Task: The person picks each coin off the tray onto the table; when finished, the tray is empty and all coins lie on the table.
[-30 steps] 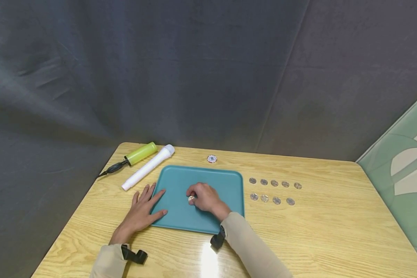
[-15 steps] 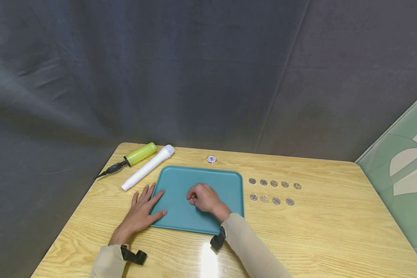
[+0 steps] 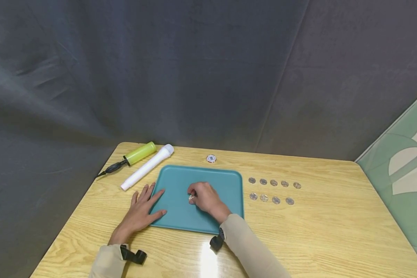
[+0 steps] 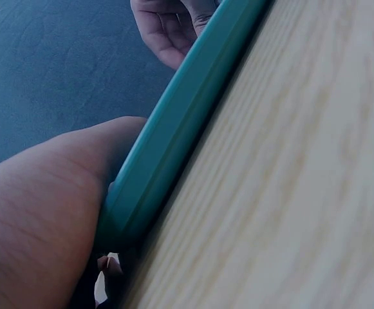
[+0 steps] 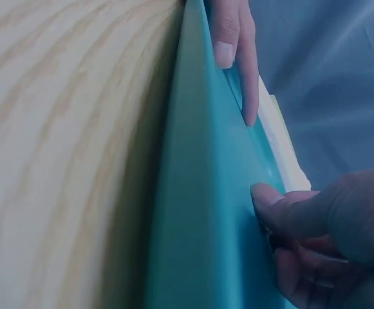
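Observation:
A teal rectangular tray [image 3: 215,177] lies flat on the wooden table. Over its middle, my right hand [image 3: 206,199] pinches a small shiny silver coin [image 3: 191,197] between thumb and curled fingers. Part of the coin is hidden by those fingers. In the right wrist view the thumb [image 5: 289,209] is close above the tray floor. My left hand [image 3: 142,210] rests with spread, straight fingers across the tray's left edge, thumb and index finger reaching inside. Right of the tray, several silver coins [image 3: 273,183] lie on the table in two rows.
Left of the tray lie a white tube-shaped stick [image 3: 147,168] with a rounded grey-white end and a lime-green hand pump [image 3: 140,153] with a black nozzle. Behind the tray sits a poker chip [image 3: 211,158]. A dark curtain [image 3: 208,77] hangs behind the table [image 3: 333,224].
The coin has turned in my right fingers: its face showed a second ago, was mostly covered half a second ago, and shows partly now. My left hand has stayed in place.

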Tool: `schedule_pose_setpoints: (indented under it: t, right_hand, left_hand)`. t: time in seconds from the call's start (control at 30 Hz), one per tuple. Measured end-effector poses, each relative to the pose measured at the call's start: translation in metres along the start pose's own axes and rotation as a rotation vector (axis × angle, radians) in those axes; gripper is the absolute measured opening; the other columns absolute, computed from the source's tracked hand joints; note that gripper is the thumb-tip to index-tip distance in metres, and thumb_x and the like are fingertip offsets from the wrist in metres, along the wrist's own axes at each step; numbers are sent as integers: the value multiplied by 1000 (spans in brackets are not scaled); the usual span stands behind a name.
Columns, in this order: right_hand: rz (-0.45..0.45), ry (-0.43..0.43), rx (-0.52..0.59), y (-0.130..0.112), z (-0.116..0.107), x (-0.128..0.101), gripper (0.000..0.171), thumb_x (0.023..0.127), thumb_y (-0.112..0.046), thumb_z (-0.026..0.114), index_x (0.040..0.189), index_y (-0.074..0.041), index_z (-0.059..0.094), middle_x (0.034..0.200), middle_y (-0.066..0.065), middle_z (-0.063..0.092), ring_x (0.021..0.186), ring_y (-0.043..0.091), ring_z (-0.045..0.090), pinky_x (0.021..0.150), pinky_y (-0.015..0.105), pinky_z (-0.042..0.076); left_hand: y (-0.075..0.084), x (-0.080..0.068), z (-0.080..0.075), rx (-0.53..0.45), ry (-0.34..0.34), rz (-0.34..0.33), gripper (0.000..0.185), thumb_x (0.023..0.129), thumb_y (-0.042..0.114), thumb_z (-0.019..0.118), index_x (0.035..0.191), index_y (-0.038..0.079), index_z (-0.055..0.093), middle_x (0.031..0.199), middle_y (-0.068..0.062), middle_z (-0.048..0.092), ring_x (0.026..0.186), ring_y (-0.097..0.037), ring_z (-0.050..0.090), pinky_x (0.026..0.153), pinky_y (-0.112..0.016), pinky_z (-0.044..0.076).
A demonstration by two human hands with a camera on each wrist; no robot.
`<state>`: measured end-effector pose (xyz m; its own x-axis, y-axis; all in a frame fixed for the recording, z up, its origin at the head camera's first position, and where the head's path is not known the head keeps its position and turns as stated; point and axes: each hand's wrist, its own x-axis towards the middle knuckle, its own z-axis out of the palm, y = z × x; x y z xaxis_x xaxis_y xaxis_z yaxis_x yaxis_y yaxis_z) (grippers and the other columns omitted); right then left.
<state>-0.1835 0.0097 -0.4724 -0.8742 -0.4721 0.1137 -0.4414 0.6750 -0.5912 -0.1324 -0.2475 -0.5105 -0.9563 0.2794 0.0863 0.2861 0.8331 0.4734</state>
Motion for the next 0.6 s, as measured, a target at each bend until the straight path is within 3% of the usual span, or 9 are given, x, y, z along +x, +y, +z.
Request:
schedule_pose_setpoints:
  t: [0.23,0.6]
  right_hand:
    - [3,-24,-44,1,1,2,15,80,-8,83,93,-9,77,81,2,70,73,9,59,67,24,51]
    - [8,4,9,5,-3,-2,12,79,-12,84,79,-12,72,74,-2,64,68,7,51,63,22,45]
  left_hand:
    - [1,0,-1,-4,2,-2,72,93,44,66,155,17,42,166,-23,21,153,-51,15,115,-72,8]
    - [1,0,-1,1,5,-7,73,92,45,66,155,18,41,166,-23,21,153,-50,15,116,-72,8]
